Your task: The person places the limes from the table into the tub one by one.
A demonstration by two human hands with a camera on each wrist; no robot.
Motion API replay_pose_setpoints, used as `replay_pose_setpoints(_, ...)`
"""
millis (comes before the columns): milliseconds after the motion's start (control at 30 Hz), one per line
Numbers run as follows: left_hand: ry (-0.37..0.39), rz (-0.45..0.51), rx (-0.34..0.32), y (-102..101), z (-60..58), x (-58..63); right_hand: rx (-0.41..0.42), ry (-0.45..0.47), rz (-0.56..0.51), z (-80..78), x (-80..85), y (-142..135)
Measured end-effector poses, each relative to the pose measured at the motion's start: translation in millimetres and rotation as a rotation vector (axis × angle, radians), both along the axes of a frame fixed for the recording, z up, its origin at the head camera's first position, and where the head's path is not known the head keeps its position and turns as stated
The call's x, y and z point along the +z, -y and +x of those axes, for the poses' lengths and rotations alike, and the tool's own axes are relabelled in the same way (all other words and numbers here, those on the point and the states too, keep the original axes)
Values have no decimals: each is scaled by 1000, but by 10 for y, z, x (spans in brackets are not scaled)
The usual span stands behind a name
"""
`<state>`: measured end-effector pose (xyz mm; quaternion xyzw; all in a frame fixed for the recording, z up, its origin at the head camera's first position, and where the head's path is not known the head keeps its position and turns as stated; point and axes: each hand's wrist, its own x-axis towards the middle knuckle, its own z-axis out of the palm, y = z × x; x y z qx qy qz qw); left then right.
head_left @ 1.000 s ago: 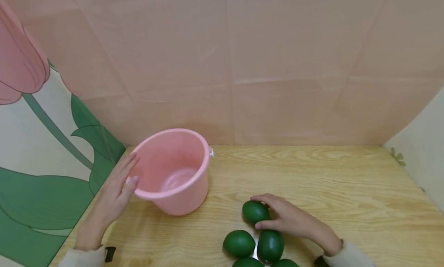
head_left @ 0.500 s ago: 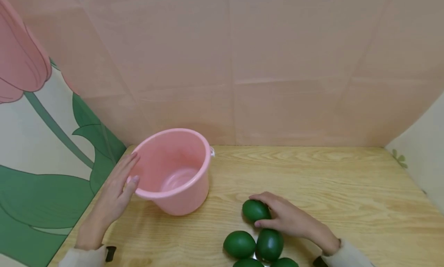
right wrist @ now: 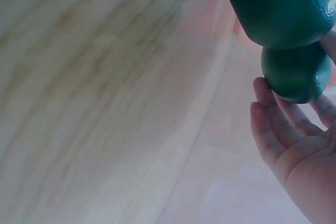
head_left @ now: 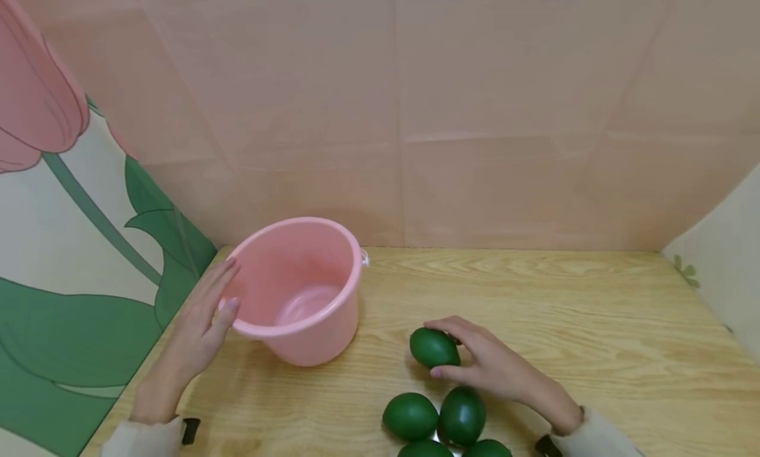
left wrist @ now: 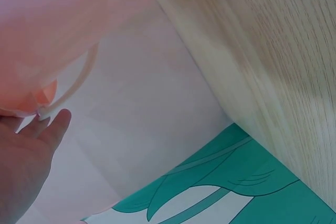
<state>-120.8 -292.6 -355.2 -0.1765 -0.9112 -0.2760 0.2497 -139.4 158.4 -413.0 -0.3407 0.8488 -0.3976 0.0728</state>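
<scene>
Green fruit in the right hand, pinched between thumb and fingers, right of the pink bucket and just beyond four others bunched on the table; whether it touches the wood, I can't tell. Across on the far side, the left hand rests fairly straight fingers on the bucket's left rim, thumb spread apart.

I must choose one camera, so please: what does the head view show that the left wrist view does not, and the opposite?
Only the head view shows the right hand, the green oval objects and the pink bucket's inside. Only the left wrist view shows the bucket's curved strap near the left hand. Both share that hand, the bucket, the wooden table and painted leaves.
</scene>
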Motion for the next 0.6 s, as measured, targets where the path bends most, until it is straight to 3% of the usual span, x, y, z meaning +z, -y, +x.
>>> replay_pose_setpoints(600, 5, -53, 16, -16, -2, -4, 0, -144, -56, -68, 216, 165)
